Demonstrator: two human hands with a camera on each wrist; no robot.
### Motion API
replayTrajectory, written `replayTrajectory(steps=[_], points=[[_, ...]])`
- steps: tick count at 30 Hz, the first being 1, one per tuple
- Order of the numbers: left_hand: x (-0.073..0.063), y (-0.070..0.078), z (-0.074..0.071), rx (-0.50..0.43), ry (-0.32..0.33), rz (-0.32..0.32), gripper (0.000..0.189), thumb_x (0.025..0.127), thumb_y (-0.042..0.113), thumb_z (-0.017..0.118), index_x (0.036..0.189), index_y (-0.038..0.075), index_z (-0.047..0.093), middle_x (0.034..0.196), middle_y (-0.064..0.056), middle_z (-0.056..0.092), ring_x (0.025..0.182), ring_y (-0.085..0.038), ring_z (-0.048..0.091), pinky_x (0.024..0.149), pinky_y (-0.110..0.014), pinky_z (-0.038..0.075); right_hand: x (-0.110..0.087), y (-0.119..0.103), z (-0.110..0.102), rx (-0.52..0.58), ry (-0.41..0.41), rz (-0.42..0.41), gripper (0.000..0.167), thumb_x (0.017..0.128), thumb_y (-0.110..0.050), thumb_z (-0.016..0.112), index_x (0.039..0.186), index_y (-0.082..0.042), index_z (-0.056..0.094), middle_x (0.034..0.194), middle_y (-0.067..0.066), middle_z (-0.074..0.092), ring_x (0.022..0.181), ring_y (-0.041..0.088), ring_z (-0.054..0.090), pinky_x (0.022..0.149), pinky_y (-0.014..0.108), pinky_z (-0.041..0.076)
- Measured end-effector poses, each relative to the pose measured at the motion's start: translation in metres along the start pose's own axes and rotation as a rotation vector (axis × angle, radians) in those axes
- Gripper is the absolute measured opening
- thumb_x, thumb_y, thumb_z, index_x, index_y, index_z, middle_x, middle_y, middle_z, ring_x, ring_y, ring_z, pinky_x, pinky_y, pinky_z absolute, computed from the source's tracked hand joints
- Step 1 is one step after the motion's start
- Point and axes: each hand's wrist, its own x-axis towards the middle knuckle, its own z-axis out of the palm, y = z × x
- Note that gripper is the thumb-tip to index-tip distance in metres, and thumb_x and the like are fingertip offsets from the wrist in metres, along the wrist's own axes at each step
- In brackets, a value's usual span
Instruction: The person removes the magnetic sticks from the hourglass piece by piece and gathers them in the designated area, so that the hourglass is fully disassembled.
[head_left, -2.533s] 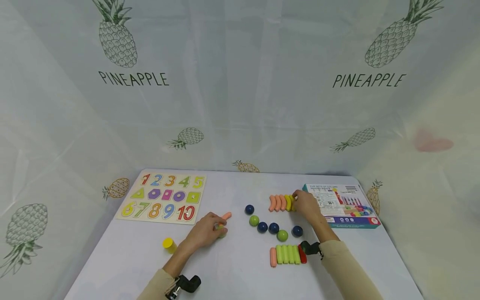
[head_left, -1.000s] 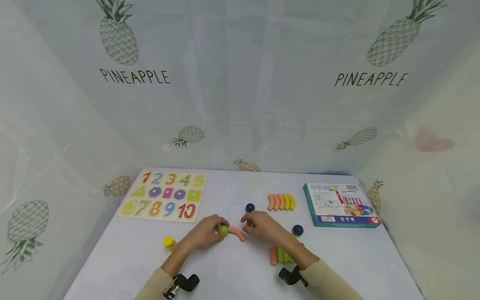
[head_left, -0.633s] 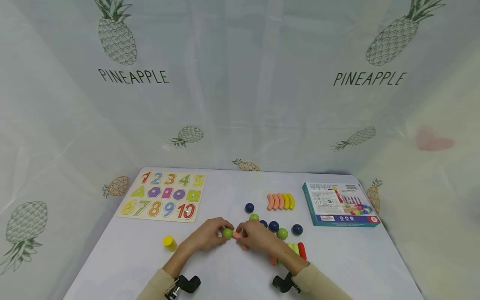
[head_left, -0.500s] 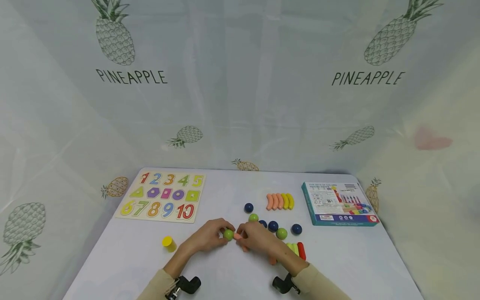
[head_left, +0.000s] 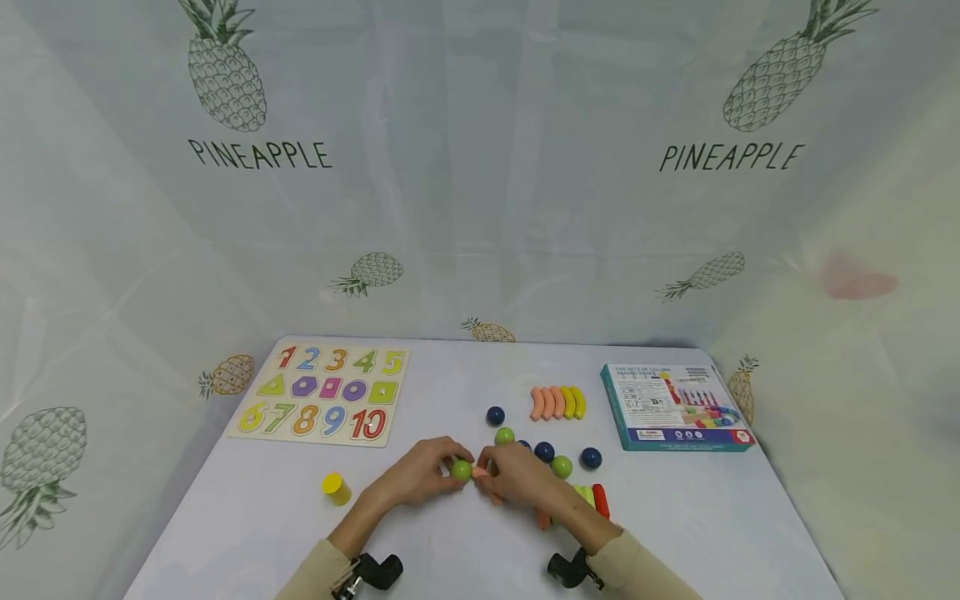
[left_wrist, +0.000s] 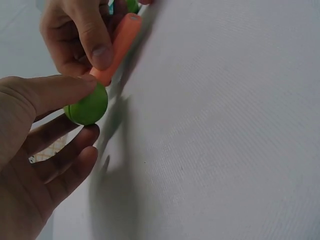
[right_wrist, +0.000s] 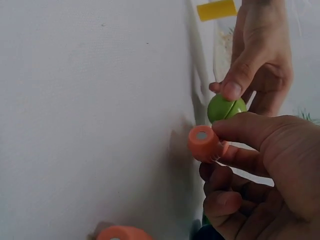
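Between thumb and fingers, my left hand point(head_left: 420, 475) holds a green ball point(head_left: 461, 471) over the white table. My right hand point(head_left: 517, 473) pinches a curved salmon-orange magnetic stick point(left_wrist: 120, 47), whose near end meets the ball in the left wrist view. A grey metal disc shows in the free end of the stick point(right_wrist: 202, 141) in the right wrist view. Beyond the right hand lie dark blue balls point(head_left: 544, 452) and two more green balls point(head_left: 561, 467). Under the right forearm, a row of straight sticks, with a red stick point(head_left: 601, 502) at its end, is partly hidden.
Curved orange and yellow sticks point(head_left: 558, 403) lie in a row farther back. A toy box point(head_left: 678, 408) sits at the back right, a number puzzle board point(head_left: 318, 392) at the back left. A yellow cylinder point(head_left: 337, 489) stands left of the left hand.
My right hand has come left from the yellow sticks by the box and taken hold of the orange stick on the ball. The left hand has shifted slightly right with the green ball.
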Motion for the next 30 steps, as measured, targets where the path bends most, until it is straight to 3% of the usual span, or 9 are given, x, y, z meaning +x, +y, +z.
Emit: replayTrajectory(steps=[6,10,14,20,24,27,30], points=[[0.001,0.001,-0.002,0.023,0.069,-0.003,0.031,0.089,0.015,0.078,0.119,0.014,0.071,0.109,0.009,0.067,0.094,-0.009,0.061,0.080,-0.026,0.052,-0.004,0.000,-0.007,0.013,0.031,0.029,0.016,0.098,-0.031,0.067,0.101,-0.016,0.070,0.053,-0.008,0.057,0.049,0.007,0.054,0.049,0.022,0.039],[-0.001,-0.004,-0.009,0.068,0.181,-0.083,0.031,0.087,0.015,0.079,0.117,0.014,0.071,0.108,0.007,0.067,0.094,-0.011,0.063,0.078,-0.027,0.053,-0.012,0.008,-0.022,-0.015,0.070,0.044,0.014,0.099,-0.030,0.066,0.098,-0.016,0.069,0.055,-0.009,0.057,0.050,0.006,0.053,0.049,0.022,0.040],[-0.001,-0.007,-0.017,0.075,0.256,-0.148,0.034,0.085,0.014,0.081,0.119,0.013,0.071,0.108,0.004,0.068,0.096,-0.014,0.064,0.077,-0.027,0.054,-0.018,0.023,-0.056,-0.022,0.186,0.097,0.019,0.100,-0.033,0.064,0.104,-0.015,0.069,0.060,-0.006,0.059,0.053,0.011,0.052,0.050,0.026,0.040],[0.007,-0.003,-0.012,0.048,0.223,-0.156,0.034,0.087,0.012,0.079,0.119,0.007,0.070,0.110,-0.002,0.069,0.097,-0.019,0.065,0.079,-0.032,0.055,-0.016,0.059,-0.112,-0.068,0.377,0.265,0.033,0.101,-0.034,0.062,0.119,-0.006,0.068,0.079,0.004,0.067,0.061,0.017,0.055,0.053,0.030,0.043],[0.019,-0.002,-0.001,0.065,0.189,-0.140,0.034,0.086,0.014,0.080,0.118,0.008,0.070,0.106,-0.001,0.066,0.095,-0.017,0.066,0.080,-0.030,0.055,-0.011,0.083,-0.130,-0.142,0.380,0.391,0.039,0.103,-0.034,0.059,0.121,-0.001,0.066,0.075,0.009,0.069,0.058,0.019,0.054,0.050,0.029,0.041],[0.029,0.001,0.004,0.078,0.185,-0.133,0.033,0.086,0.015,0.081,0.117,0.010,0.071,0.104,0.001,0.065,0.095,-0.016,0.065,0.080,-0.030,0.054,-0.006,0.092,-0.134,-0.182,0.349,0.464,0.037,0.103,-0.031,0.059,0.117,0.002,0.066,0.066,0.008,0.066,0.056,0.019,0.055,0.049,0.029,0.040],[0.038,0.004,0.007,0.082,0.188,-0.138,0.032,0.086,0.016,0.081,0.116,0.012,0.072,0.104,0.003,0.065,0.095,-0.015,0.065,0.081,-0.030,0.054,0.000,0.097,-0.134,-0.223,0.336,0.508,0.036,0.103,-0.028,0.059,0.115,0.005,0.067,0.067,0.008,0.062,0.057,0.020,0.055,0.049,0.028,0.041]])
